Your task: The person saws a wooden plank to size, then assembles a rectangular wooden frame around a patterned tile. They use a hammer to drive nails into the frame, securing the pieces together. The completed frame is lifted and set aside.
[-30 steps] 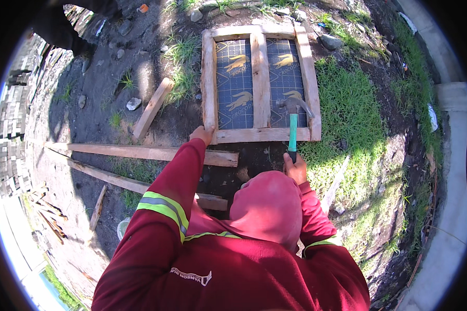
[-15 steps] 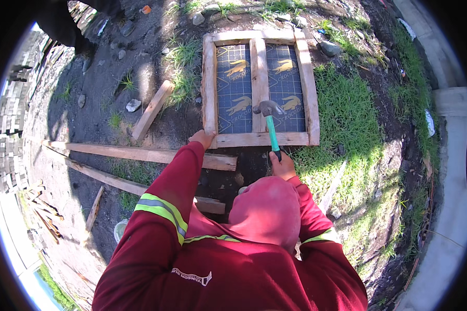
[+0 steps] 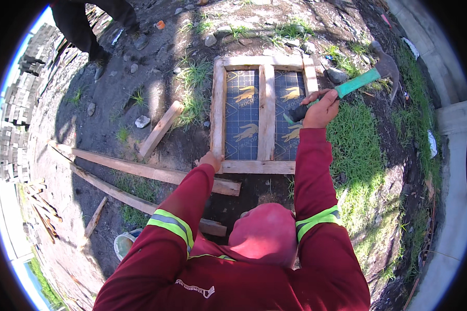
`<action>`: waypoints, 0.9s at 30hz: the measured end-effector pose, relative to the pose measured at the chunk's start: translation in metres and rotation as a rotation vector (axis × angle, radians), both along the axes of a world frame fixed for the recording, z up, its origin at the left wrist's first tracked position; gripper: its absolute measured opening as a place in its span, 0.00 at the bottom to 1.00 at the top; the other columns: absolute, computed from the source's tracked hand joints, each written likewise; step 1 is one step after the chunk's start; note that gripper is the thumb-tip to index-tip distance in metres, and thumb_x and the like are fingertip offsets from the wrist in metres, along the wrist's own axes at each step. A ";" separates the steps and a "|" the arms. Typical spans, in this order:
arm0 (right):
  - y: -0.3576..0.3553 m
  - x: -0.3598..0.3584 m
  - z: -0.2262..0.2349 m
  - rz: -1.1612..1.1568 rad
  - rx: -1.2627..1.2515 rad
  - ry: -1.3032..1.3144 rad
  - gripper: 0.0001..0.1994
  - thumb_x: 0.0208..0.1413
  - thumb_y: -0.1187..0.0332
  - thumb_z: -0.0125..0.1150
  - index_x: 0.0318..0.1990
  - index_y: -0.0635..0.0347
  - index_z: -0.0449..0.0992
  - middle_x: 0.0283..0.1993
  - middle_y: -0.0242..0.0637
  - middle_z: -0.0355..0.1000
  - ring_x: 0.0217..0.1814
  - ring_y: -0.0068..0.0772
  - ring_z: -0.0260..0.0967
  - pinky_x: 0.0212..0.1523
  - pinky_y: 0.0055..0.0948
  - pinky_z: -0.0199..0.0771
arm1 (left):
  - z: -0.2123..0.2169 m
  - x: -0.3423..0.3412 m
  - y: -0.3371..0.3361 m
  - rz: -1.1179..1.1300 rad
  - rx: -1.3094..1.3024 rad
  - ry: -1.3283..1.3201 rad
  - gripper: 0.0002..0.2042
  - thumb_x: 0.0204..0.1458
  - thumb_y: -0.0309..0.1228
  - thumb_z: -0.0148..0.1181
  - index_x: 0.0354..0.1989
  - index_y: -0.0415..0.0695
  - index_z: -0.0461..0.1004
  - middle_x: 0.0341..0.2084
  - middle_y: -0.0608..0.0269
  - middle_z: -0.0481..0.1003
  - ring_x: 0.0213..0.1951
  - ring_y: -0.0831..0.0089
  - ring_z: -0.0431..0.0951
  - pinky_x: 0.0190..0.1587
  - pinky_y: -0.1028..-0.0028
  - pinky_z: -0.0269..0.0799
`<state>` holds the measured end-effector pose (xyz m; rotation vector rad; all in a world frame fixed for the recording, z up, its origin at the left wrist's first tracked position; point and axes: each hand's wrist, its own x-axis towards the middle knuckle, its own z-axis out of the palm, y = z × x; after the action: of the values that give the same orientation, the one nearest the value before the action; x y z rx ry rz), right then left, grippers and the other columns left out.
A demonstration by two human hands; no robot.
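Note:
A wooden frame (image 3: 254,167) with a middle slat lies flat on the dirt, backed by blue sheeting with yellow animal figures. My left hand (image 3: 211,159) rests on the frame's lower left corner, fingers pressed to the wood. My right hand (image 3: 320,109) is shut on the black grip of a green-handled claw hammer (image 3: 359,82). The hammer is raised above the frame's right side. Its steel head (image 3: 386,65) points up and right, over the grass. Red sleeves with reflective bands cover both arms.
Long planks (image 3: 140,168) and a short board (image 3: 161,128) lie left of the frame. Brick stacks (image 3: 21,98) stand at the far left, and another person's legs (image 3: 83,26) at top left. A concrete kerb (image 3: 451,129) runs along the right, past grass (image 3: 355,150). A white bucket (image 3: 124,242) sits near my left arm.
The hammer was down with its head on the frame. My right hand has swung it up and to the right. My left hand stayed on the frame's corner.

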<state>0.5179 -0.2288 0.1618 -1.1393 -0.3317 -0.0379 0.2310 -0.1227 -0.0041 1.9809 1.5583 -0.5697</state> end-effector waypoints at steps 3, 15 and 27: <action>0.032 -0.019 -0.069 -0.041 -0.861 -0.002 0.22 0.63 0.51 0.47 0.32 0.65 0.71 0.19 0.42 0.70 0.16 0.34 0.70 0.21 0.34 0.70 | -0.006 -0.004 0.007 -0.011 -0.007 0.003 0.34 0.50 0.58 0.56 0.52 0.38 0.70 0.46 0.42 0.75 0.51 0.48 0.74 0.53 0.59 0.69; -0.037 -0.066 -0.023 0.548 -1.001 -0.036 0.20 0.61 0.53 0.53 0.36 0.66 0.72 0.22 0.47 0.70 0.23 0.37 0.73 0.25 0.38 0.68 | -0.005 -0.010 0.002 -0.021 0.000 -0.120 0.35 0.50 0.57 0.57 0.51 0.34 0.68 0.45 0.37 0.74 0.51 0.45 0.73 0.54 0.58 0.68; -0.219 -0.153 -0.122 0.493 -1.350 -0.026 0.18 0.58 0.54 0.57 0.33 0.64 0.72 0.22 0.48 0.71 0.26 0.48 0.74 0.28 0.39 0.70 | -0.005 -0.012 0.002 -0.044 -0.004 -0.155 0.35 0.51 0.59 0.55 0.51 0.36 0.69 0.45 0.39 0.74 0.50 0.45 0.74 0.54 0.58 0.67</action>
<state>0.3647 -0.4479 0.0400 -2.3457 -0.6920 0.7031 0.2195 -0.1203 -0.0092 2.0096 1.4216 -0.4248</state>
